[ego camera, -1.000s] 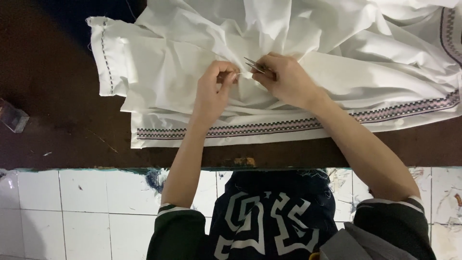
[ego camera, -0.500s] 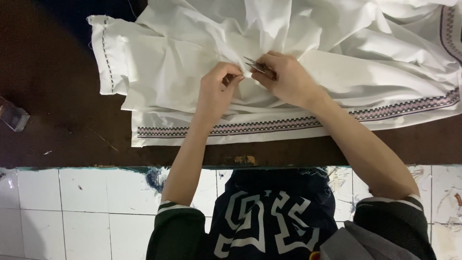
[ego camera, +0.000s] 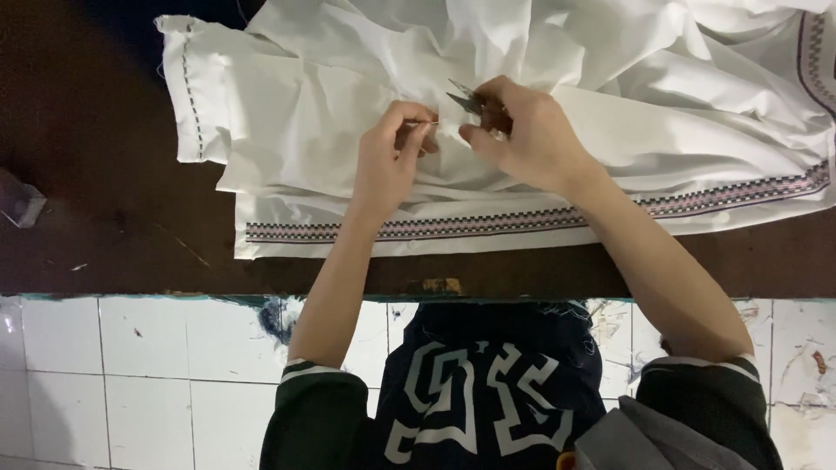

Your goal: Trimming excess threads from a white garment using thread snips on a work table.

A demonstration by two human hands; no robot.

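A white garment with a dark patterned trim band along its hem lies crumpled on a dark brown table. My left hand pinches a fold of the white cloth near the middle of the garment. My right hand holds small metal thread snips, their blades pointing left toward the pinched fold. The two hands are almost touching. My forearms reach up from dark sleeves at the bottom of the view.
A small grey block sits at the table's left edge. The table's front edge runs across the middle, with white floor tiles littered with thread scraps below. More cloth is piled at the top right.
My left hand has shifted slightly right and lower on the cloth, closer to the snips. My right hand stays in about the same place.
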